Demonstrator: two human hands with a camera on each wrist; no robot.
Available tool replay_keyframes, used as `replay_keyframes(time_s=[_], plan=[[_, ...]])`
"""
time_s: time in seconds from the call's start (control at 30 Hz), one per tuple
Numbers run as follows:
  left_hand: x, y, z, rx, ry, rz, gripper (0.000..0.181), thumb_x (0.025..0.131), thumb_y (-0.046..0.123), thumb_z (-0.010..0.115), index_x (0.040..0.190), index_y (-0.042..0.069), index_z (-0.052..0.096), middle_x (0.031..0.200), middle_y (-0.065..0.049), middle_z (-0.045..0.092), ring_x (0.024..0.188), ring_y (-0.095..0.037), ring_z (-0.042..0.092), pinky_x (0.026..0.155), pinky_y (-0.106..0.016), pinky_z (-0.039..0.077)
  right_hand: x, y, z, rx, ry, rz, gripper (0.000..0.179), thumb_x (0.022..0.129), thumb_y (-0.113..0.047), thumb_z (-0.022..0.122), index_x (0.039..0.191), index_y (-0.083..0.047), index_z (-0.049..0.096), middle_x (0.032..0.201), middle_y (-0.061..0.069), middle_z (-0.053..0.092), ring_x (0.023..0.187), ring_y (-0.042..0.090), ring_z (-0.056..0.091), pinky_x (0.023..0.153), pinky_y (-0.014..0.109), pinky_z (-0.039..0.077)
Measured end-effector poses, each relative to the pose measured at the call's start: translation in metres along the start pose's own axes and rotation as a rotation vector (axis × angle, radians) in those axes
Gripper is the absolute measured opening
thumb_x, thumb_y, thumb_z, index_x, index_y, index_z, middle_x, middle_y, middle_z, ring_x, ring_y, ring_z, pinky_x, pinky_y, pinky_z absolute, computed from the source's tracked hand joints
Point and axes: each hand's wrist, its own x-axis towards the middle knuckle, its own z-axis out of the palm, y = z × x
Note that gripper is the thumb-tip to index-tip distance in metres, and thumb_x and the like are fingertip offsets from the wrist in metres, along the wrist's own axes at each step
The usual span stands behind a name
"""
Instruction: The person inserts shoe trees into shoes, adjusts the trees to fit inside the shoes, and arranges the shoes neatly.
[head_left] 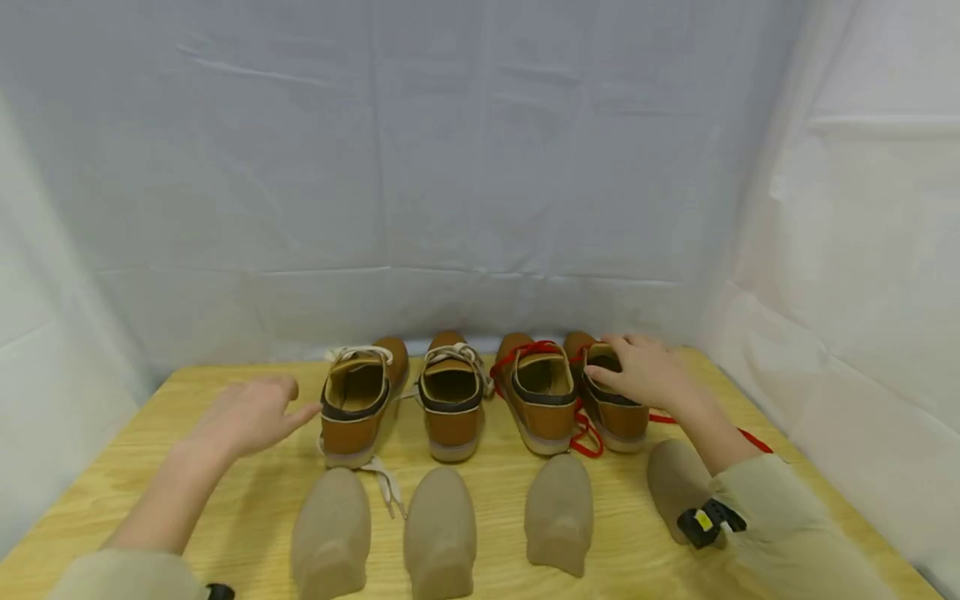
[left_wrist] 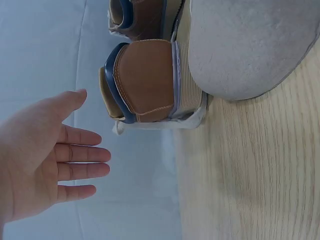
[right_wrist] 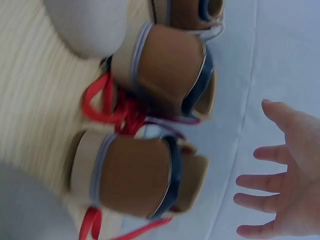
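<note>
My left hand [head_left: 251,414], fingers extended, hovers just left of a brown shoe [head_left: 352,433] with cream laces; in the left wrist view its open palm is apart from the shoe's heel [left_wrist: 145,80]. A second cream-laced shoe [head_left: 453,427] stands beside it. My right hand [head_left: 648,371] is over the rightmost brown shoe [head_left: 622,421], which has red laces. The right wrist view shows that hand [right_wrist: 287,175] with spread fingers, holding nothing and apart from the shoe's heel [right_wrist: 132,175]. Another red-laced shoe [head_left: 546,417] stands to its left.
Beige shoe-shaped forms lie in a row nearer me: left [head_left: 332,529], centre-left [head_left: 440,533], centre-right [head_left: 559,512] and right [head_left: 678,479], the last partly under my right forearm. A loose red lace [head_left: 753,440] trails rightward on the wooden table [head_left: 255,508]. White cloth [head_left: 465,167] hangs behind.
</note>
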Motion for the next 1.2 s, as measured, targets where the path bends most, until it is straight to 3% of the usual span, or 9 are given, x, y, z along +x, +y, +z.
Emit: replay_keyframes(time_s=[0.27,0.5,0.77,0.97,1.2], plan=[[-0.011,0.015,-0.002,0.033,-0.017,0.032,0.034,0.089,0.037,0.056,0.076,0.005,0.053,0.068,-0.001,0.049,0.058,-0.019,0.051,0.055,-0.040,0.044,0.014,-0.041,-0.002,-0.017,0.034,-0.073,0.068,0.090,-0.053,0.050,0.140,-0.008,0.040,0.135,0.022,0.043,0.122,0.044,0.039,0.090,0.066,0.030],[-0.017,0.028,-0.005,0.054,-0.040,0.037,0.037,0.088,0.041,0.057,0.080,0.005,0.056,0.071,-0.002,0.053,0.063,-0.022,0.055,0.055,-0.042,0.046,0.025,-0.078,-0.002,-0.021,0.048,-0.146,0.063,0.090,-0.052,0.050,0.139,-0.014,0.043,0.135,0.015,0.045,0.121,0.037,0.041,0.091,0.062,0.033],[-0.027,0.041,-0.001,0.088,-0.064,0.058,0.036,0.088,0.043,0.057,0.073,0.010,0.053,0.066,0.002,0.048,0.056,-0.015,0.049,0.050,-0.036,0.043,0.033,-0.113,0.005,-0.047,0.039,-0.230,0.062,0.090,-0.054,0.049,0.136,-0.013,0.046,0.132,0.013,0.047,0.118,0.034,0.044,0.089,0.054,0.039],[-0.032,0.048,0.005,0.118,-0.034,0.089,0.034,0.085,0.043,0.061,0.072,0.012,0.054,0.068,0.002,0.051,0.061,-0.019,0.055,0.052,-0.039,0.045,0.039,-0.134,0.011,-0.046,0.009,-0.238,0.063,0.089,-0.056,0.048,0.135,-0.014,0.047,0.131,0.010,0.048,0.119,0.031,0.043,0.092,0.052,0.037],[-0.039,0.054,0.010,0.098,-0.076,0.130,0.036,0.082,0.047,0.063,0.078,0.012,0.057,0.070,0.003,0.053,0.062,-0.018,0.055,0.055,-0.039,0.046,0.042,-0.152,0.019,-0.055,-0.033,-0.243,0.059,0.089,-0.056,0.048,0.131,-0.014,0.050,0.127,0.007,0.050,0.115,0.027,0.045,0.085,0.044,0.040]])
